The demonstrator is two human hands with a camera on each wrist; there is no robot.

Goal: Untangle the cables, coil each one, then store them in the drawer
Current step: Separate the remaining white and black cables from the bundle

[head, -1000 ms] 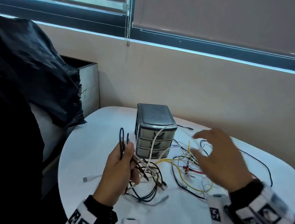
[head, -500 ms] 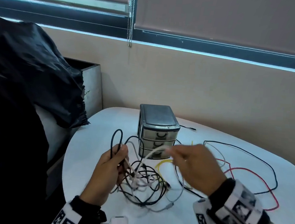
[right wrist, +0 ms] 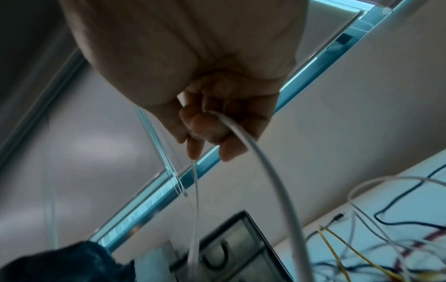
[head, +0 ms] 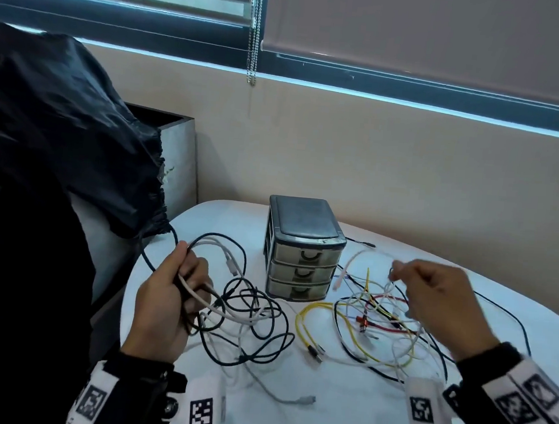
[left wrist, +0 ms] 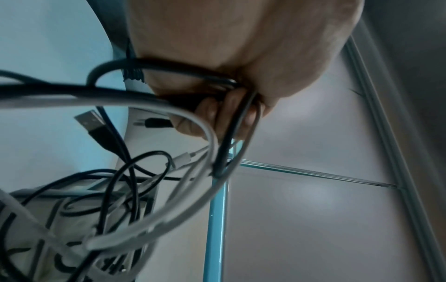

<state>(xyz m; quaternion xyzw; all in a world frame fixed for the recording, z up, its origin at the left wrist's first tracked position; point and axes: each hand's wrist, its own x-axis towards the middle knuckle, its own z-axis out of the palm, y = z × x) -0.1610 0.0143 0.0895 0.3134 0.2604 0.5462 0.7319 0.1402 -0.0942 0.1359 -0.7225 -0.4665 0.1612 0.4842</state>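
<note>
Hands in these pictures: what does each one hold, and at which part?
The left hand grips a bundle of black and white cables mid-length. The right hand pinches a thin white cable along its run.
</note>
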